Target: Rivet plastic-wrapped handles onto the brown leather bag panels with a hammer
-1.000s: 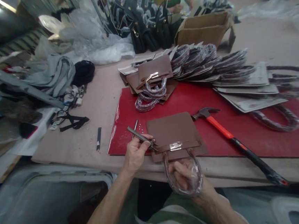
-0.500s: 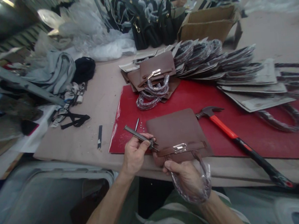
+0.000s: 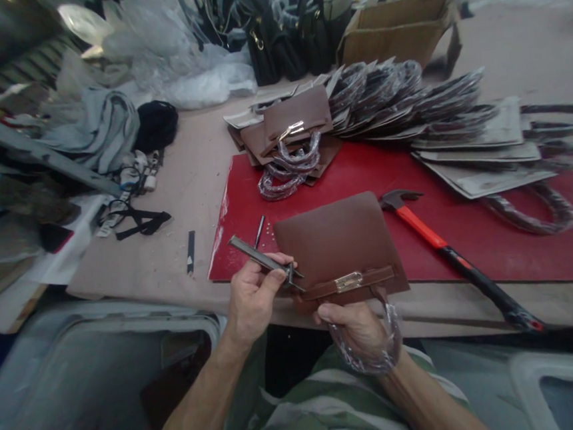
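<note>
My left hand (image 3: 254, 291) is closed around a metal caliper (image 3: 257, 253). The caliper's pointed jaws are at the left edge of a brown leather bag panel (image 3: 333, 237), close to its strap. Across the lower part of this panel runs a strap with a metal clasp (image 3: 349, 282). My right hand (image 3: 359, 322) grips the panel's near edge with the thumb on top, and the plastic-wrapped handle (image 3: 392, 339) loops around that hand. The panel is tilted, its near edge reaching past the table's front edge. The fingers under the panel are hidden.
A claw hammer (image 3: 444, 248) lies on the red mat (image 3: 468, 226), right of the panel. Similar brown pieces (image 3: 298, 117) and a row of panels with wrapped handles (image 3: 476, 151) lie behind. A thin metal rod (image 3: 260, 231) is on the left. A cardboard box (image 3: 394, 35) stands farther back.
The panel has tilted and turned slightly in my right hand. The caliper's back end has shifted a little left, its jaws staying by the panel's edge. The whole view has shifted slightly.
</note>
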